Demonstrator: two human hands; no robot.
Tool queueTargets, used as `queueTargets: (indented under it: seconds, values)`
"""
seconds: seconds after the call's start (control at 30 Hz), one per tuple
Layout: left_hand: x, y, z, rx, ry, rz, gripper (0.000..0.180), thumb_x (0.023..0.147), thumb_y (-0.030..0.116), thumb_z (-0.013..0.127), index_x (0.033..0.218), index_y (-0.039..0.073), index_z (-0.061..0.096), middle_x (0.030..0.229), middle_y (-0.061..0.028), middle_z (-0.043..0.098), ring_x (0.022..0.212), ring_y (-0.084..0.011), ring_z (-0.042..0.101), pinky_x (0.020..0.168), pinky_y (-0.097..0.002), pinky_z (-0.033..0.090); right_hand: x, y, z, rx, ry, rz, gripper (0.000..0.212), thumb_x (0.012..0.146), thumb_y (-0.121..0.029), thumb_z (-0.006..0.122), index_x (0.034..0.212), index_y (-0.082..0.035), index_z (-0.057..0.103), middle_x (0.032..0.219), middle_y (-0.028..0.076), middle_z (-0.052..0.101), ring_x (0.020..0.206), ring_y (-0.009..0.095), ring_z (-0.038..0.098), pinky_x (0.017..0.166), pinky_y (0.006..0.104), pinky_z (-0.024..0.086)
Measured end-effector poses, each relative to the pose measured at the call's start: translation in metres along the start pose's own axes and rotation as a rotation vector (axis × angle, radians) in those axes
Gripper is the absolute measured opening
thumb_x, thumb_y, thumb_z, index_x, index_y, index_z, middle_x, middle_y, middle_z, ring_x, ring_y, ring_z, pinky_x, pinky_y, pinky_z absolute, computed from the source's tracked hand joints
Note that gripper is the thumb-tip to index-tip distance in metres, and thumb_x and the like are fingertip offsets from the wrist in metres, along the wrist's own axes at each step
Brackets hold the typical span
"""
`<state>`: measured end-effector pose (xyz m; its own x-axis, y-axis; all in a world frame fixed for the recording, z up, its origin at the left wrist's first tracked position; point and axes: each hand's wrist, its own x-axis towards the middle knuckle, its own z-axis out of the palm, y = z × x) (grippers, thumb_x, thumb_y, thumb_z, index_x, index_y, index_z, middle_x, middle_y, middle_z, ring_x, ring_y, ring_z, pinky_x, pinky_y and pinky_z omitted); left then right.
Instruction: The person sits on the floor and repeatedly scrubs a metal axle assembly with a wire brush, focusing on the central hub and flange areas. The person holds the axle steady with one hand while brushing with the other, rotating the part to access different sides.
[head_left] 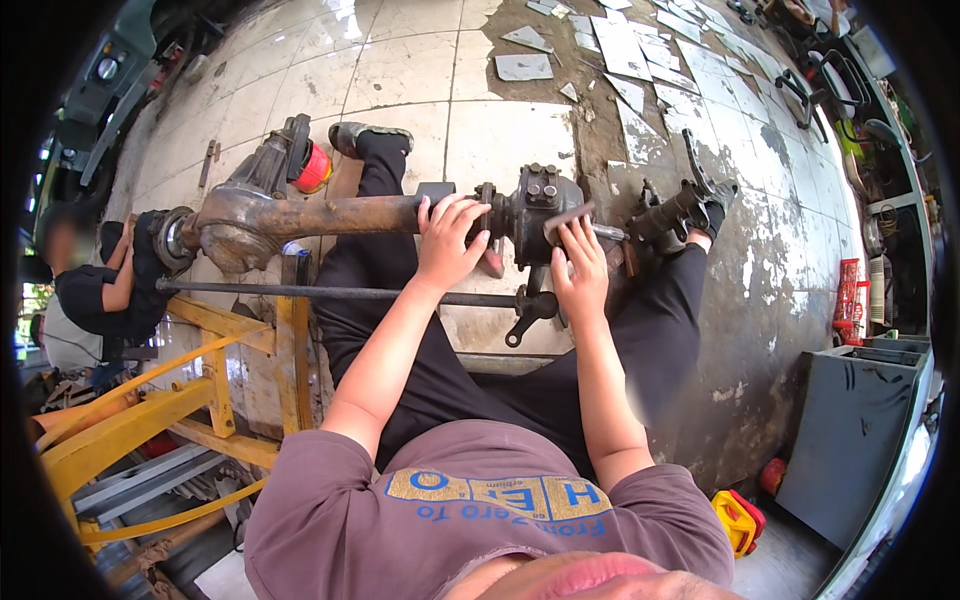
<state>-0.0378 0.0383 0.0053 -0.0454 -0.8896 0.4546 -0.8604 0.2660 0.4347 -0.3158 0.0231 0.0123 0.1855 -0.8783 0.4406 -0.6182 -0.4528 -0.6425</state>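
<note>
A long rusty axle housing (330, 216) with a bulging round middle lies across in front of me, above my spread legs. At its right end sits a black greasy steering knuckle (545, 200) with bolts on top. My left hand (448, 240) rests with fingers spread on the tube, just left of the knuckle. My right hand (580, 268) lies along the knuckle's right side, fingers stretched out against a flat brownish metal piece (568, 217). Beside those fingers a bare metal shaft (608, 232) sticks out to the right. A dark rod (400, 294) runs below the tube to a black lever arm (530, 312).
Yellow metal frame (290, 350) stands at left, near a crouching person (85, 290) by the axle's far-left end. Another greasy part (665, 215) lies by my right foot. Broken tiles (625, 50) litter the far floor. A grey cabinet (850, 430) stands right.
</note>
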Motion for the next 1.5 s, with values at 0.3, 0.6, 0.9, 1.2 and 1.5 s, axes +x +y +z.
queueTargets:
  seconds: [0.3,0.6,0.9,1.2,1.5]
  values:
    - [0.0,0.002,-0.001,0.004,-0.019,-0.012,0.047,0.099,0.03,0.079,0.145,0.02,0.073,0.145,-0.0035,0.071,0.153,-0.0303,0.056,0.137,-0.0653,0.017,0.002,-0.004,-0.002,-0.028,-0.031,0.001,0.048,0.106,-0.022,0.075,0.152,-0.009,0.074,0.165,0.017,0.066,0.163,0.038,0.052,0.128,0.055,0.043]
    - [-0.001,0.0,0.0,-0.008,-0.01,-0.002,0.045,0.1,0.03,0.078,0.143,0.019,0.074,0.145,-0.0043,0.072,0.152,-0.0305,0.056,0.137,-0.0657,0.016,0.0,-0.009,-0.006,-0.045,-0.057,-0.019,0.047,0.108,-0.018,0.074,0.154,-0.006,0.073,0.166,0.019,0.065,0.164,0.04,0.05,0.13,0.0503,0.043]
    - [-0.001,0.001,-0.001,-0.006,-0.015,-0.001,0.046,0.099,0.03,0.078,0.144,0.019,0.073,0.145,-0.0046,0.072,0.152,-0.0309,0.056,0.137,-0.0658,0.016,-0.003,-0.009,-0.007,0.039,-0.057,0.044,0.042,0.108,-0.015,0.074,0.149,-0.008,0.077,0.165,0.019,0.066,0.164,0.039,0.051,0.13,0.0487,0.045]
    - [-0.002,0.001,0.001,-0.006,-0.009,-0.006,0.046,0.099,0.03,0.078,0.144,0.02,0.073,0.145,-0.0035,0.072,0.152,-0.0303,0.056,0.138,-0.0655,0.016,-0.004,-0.007,-0.008,0.017,-0.063,0.04,0.041,0.109,-0.018,0.073,0.148,-0.007,0.077,0.164,0.02,0.067,0.164,0.038,0.051,0.131,0.048,0.044]
    - [-0.002,0.0,0.001,-0.001,-0.002,-0.004,0.046,0.099,0.03,0.08,0.143,0.021,0.073,0.145,-0.0023,0.071,0.151,-0.0285,0.056,0.137,-0.0668,0.016,-0.001,-0.008,-0.009,0.018,-0.05,0.016,0.042,0.109,-0.019,0.073,0.149,-0.006,0.077,0.163,0.02,0.068,0.162,0.039,0.054,0.13,0.0475,0.045]
